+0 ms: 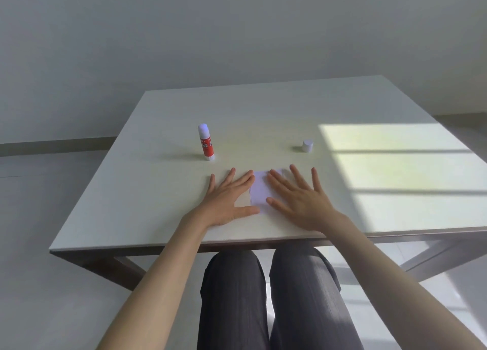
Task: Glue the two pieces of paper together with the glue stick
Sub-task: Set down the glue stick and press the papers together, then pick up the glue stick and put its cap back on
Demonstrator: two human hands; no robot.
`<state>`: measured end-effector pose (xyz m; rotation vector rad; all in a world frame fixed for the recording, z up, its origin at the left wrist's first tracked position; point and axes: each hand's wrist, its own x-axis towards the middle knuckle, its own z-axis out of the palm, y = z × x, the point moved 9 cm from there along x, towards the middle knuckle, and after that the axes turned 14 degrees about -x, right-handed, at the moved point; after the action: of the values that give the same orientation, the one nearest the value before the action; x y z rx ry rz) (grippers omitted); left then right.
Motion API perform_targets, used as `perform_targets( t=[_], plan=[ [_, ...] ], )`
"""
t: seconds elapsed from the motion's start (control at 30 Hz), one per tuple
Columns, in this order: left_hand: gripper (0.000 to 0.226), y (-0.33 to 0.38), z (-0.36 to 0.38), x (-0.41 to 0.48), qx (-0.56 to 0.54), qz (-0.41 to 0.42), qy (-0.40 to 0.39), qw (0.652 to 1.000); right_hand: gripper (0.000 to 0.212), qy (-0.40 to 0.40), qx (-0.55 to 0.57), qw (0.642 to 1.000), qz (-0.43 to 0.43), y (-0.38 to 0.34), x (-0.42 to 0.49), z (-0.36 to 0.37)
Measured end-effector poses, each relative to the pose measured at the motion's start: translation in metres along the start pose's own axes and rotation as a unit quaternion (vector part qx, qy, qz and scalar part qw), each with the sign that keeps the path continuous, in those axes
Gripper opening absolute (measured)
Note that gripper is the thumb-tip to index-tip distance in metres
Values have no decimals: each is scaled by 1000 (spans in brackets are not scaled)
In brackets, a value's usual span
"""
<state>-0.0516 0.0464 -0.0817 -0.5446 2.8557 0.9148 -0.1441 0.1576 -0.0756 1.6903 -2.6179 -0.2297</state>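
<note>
We are sitting at a pale desk (263, 107) with both hands lying flat on it, close to its near edge and about midway along that edge. Our left hand (226, 199) is spreading its fingers wide, palm down, and its grip is holding nothing: the fingers are simply pressing onto the surface. Our right hand (300, 196) is doing the same, palm down with fingers fanned out and nothing clasped in its grip.

Between the two hands the paper (259, 191) is lying flat on the desk. Our left thumb and forefinger are touching its left side, and the fingers of our right hand are resting on its right side, covering part of it. A faint straight line is running along the paper near its left side, which may be the edge of one sheet lying over the other, but we cannot tell for certain how the two pieces are overlapping, since they are both white and our hands are hiding much of them.

The glue stick (206, 142) is standing upright farther back on the desk, toward the left edge, well apart from our left hand. Its red body is carrying white lettering and its white top is showing uncapped. The cap (307, 146) is sitting upright by itself farther right, at about the same depth, just beside a bright patch of sunlight (395, 170) that is falling across the right side of the desk.
</note>
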Motion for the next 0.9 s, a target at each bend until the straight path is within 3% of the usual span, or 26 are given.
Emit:
perform_targets(
  t=[0.07,0.13,0.17,0.23,0.3,0.33,0.37,0.47,0.53,0.57,0.63,0.73,0.83,0.9],
  plan=[
    [79,1,-1,-2,-25,10,7,1000,66,-1,9,1000,12,6,5,4],
    [69,2,-12,-7,-152,30,66,986,67,13,8,1000,10,3,4,6],
    [58,-1,-25,-12,-251,37,134,958,68,20,8,1000,11,2,3,6],
    [32,-23,-60,-28,-404,28,321,856,69,38,17,999,17,3,2,4],
    [23,-49,-87,-46,-426,-24,474,771,68,72,69,995,29,6,0,-5],
    [30,-59,-98,-46,-417,-52,505,754,67,95,110,989,39,8,-2,-11],
    [42,-65,-105,-41,-403,-78,510,756,65,121,156,979,52,13,-5,-17],
    [73,-73,-109,-9,-372,-142,440,805,61,201,282,932,108,32,-14,-29],
    [63,-71,-106,6,-353,-146,429,819,58,233,338,900,148,45,-18,-29],
    [47,-68,-106,9,-346,-137,440,818,57,235,351,892,163,48,-19,-26],
    [16,-61,-107,7,-327,-119,472,810,54,231,356,890,169,49,-18,-23],
    [23,-54,-102,4,-397,-95,462,787,49,267,326,892,160,48,-24,-33],
    [18,-16,-78,15,-593,10,312,742,37,353,231,895,147,38,-34,-54],
    [17,14,-64,17,-664,76,219,711,26,349,330,864,153,27,-35,-54]
  ],
)
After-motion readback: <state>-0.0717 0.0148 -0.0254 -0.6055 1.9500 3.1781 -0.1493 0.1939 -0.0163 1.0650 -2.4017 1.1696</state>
